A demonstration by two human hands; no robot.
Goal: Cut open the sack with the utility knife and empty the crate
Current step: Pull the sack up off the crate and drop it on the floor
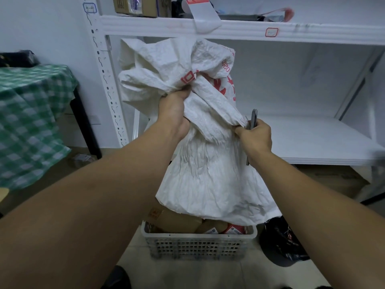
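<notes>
left grip (pixel 174 110) clenching sack (pixel 208 174), right grip (pixel 255 136) clamped on utility knife (pixel 254 117), long axis upright, tip up

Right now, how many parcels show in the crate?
3: a brown box at left, a brown parcel in the middle, a red-white packet at right. The sack may hide more.

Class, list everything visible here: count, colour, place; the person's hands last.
crate: one, pale grey, on the floor
parcels: several, brown, inside the crate
sack: one, white with red print, held above the crate
utility knife: one, grey, in the right hand
shelving: one, white, behind the sack
checked cloth: one, green and white, left
bag: one, black, floor right of crate
left hand: one, grips bunched sack fabric
right hand: one, holds knife, pinches sack
</notes>
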